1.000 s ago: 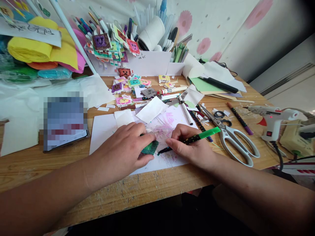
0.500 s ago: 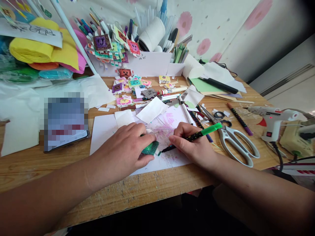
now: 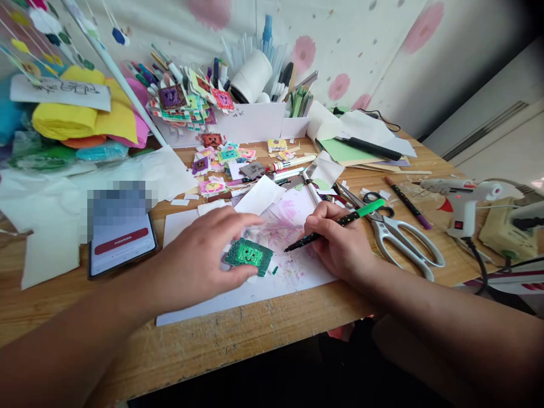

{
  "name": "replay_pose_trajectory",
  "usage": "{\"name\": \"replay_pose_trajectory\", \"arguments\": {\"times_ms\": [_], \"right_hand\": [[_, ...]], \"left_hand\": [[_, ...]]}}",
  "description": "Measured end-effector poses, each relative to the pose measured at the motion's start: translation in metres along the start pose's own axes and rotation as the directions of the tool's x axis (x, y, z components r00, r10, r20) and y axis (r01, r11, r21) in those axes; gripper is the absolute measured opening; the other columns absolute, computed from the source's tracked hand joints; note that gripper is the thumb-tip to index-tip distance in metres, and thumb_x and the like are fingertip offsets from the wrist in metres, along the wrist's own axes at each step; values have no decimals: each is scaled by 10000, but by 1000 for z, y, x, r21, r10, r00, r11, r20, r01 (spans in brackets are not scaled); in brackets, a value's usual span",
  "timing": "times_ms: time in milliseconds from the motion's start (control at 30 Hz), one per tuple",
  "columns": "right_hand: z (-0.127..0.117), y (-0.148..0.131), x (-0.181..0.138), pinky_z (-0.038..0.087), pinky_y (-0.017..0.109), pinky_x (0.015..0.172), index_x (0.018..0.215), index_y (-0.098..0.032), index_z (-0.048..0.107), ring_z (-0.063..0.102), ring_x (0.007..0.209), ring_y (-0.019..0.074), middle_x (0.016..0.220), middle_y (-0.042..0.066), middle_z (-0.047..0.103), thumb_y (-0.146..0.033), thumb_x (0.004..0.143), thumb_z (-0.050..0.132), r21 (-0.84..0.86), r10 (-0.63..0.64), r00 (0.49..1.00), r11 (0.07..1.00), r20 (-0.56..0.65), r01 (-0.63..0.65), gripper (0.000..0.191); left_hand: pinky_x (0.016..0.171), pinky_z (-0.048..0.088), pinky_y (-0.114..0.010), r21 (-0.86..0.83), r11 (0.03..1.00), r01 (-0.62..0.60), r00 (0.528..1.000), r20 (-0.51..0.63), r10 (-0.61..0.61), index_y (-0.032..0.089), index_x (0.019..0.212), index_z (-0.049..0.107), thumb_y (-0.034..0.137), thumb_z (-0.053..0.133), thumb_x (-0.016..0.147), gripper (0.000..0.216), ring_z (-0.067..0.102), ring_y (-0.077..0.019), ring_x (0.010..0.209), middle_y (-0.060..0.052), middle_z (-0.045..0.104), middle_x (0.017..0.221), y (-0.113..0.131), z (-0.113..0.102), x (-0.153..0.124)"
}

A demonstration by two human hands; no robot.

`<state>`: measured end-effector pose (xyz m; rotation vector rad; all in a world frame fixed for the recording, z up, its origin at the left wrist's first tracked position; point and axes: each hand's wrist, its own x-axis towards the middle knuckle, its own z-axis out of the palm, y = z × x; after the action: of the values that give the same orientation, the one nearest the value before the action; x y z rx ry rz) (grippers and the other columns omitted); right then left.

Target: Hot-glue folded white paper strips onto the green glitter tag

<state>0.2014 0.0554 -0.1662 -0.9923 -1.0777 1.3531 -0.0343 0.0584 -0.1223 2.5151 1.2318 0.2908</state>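
A small green paper piece (image 3: 250,255) with a dark green border and a smiling face lies face up on the stained white sheet (image 3: 191,309). Around its left side is my left hand (image 3: 208,249), thumb and fingers spread apart. The thumb tip is at the piece's lower edge; whether it presses on it I cannot tell. My right hand (image 3: 340,241) grips a marker (image 3: 317,239) with a black dotted barrel and a green end, its dark tip just above the sheet. A tiny dark green bit (image 3: 275,270) shows beside the piece.
Silver-handled scissors (image 3: 410,243) and a glue gun (image 3: 465,198) are on the right. A phone (image 3: 123,238) stands at the left. Behind the sheet are loose coloured face pieces (image 3: 229,154), pens, paper scraps and a white box (image 3: 259,119). Yellow crepe paper (image 3: 63,120) is piled back left.
My left fingers have opened away from the green piece, uncovering its face. The marker tip has moved away from the small green bit. The view has shifted slightly.
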Motion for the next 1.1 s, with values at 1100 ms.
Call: {"name": "replay_pose_trajectory", "arguments": {"times_ms": [1100], "right_hand": [[6,-7,-41,344,260,488,692,-220,492,441,526,111,590,-37,517,-234,829,607,-386,-56,958,907,280,165,179]], "left_hand": [[721,403,-428,426,902,72,996,20,-89,224,754,495,458,620,679,276,553,-314,856,-73,546,850,15,3,-1]]}}
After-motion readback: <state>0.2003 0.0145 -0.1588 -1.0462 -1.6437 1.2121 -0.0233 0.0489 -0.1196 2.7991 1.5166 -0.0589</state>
